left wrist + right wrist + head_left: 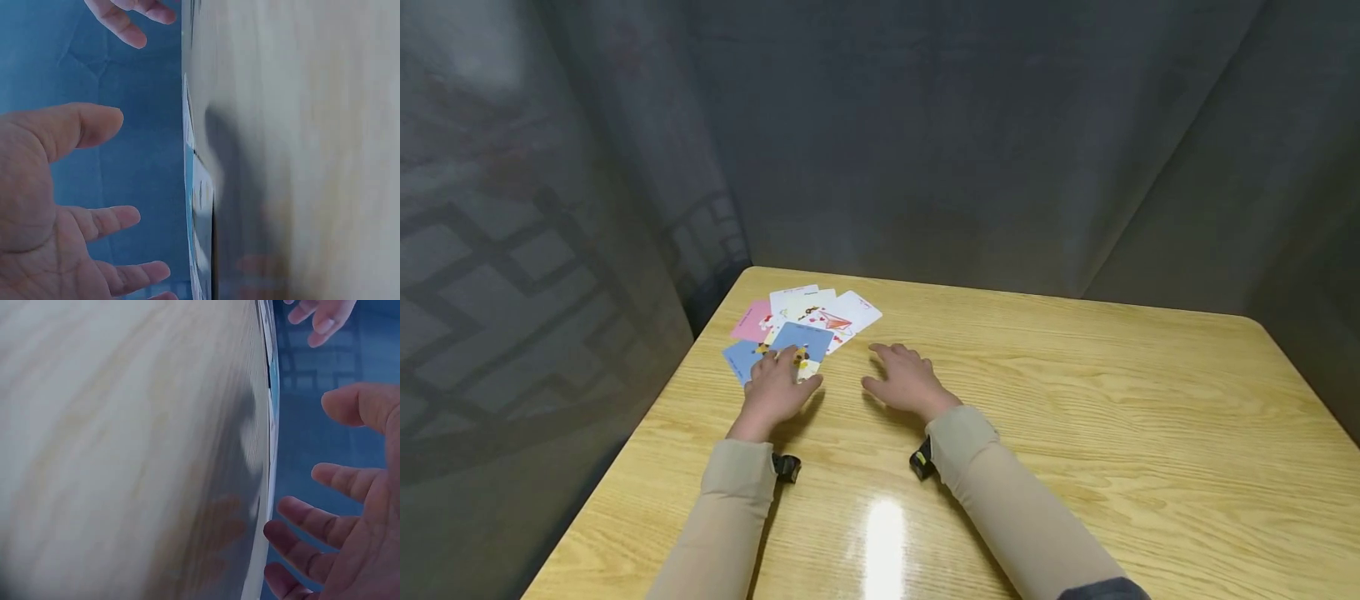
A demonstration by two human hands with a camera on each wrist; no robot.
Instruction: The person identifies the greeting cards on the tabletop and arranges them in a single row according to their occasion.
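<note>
Your sleeves (1000,500) lie nearest on the glossy wooden table (1112,433) – left hand (772,388) spread loose over the fanned cards (805,327) near the far-left corner, right hand (908,381) relaxed beside them – grey curtains (970,133) behind.

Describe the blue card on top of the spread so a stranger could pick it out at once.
Start at the wooden table and go to its far left corner, where a fan of cards lies. The top blue card sits at the near edge of that fan, right under the fingertips of the left hand. Unlike the pink and white cards behind it, it is blue and overlaps them.
</note>
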